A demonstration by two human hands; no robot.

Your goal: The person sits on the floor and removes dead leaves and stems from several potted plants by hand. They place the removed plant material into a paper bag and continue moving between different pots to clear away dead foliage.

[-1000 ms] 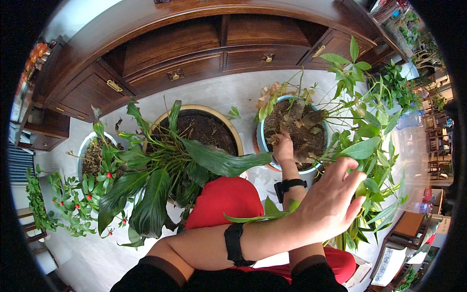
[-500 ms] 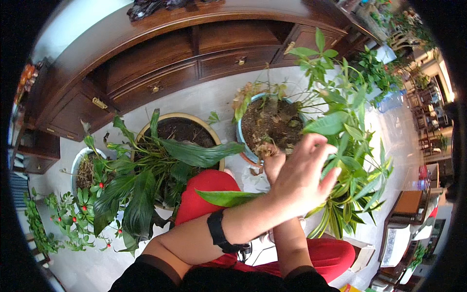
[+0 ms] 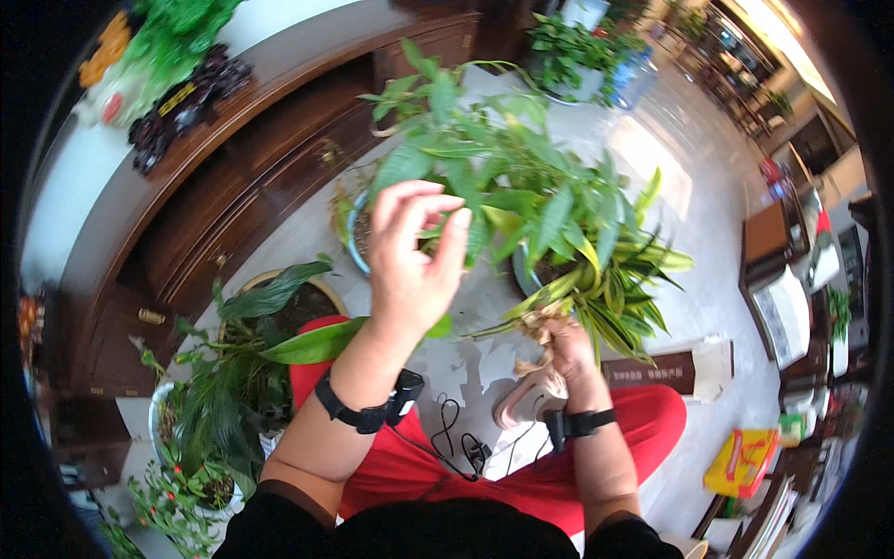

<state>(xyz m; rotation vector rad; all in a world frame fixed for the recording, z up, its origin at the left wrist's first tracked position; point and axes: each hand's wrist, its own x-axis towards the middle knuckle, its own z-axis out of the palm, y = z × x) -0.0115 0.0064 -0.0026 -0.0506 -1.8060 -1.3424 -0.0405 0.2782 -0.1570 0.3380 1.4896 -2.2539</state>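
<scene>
Okay, right hand [image 3: 570, 352] clamping dry leaves [image 3: 537, 328], bunch apparently already gathered, hovering by striped plant [image 3: 622, 300]; left hand [image 3: 410, 256] hanging empty, fingers apart; some browned leaves [image 3: 343, 203] drooping at blue pot [image 3: 356, 244], leafy plant [image 3: 531, 198] blocking view, can't tell how much is left

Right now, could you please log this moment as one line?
left hand: open, raised | right hand: gripping dry leaves | near right hand: striped plant

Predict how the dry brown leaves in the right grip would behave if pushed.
The dry brown leaves are probably brittle, since they look shrivelled. They seem light for their bulk, being thin and crumpled. Pieces may drop, as ragged ends stick out of the right grip.
</scene>
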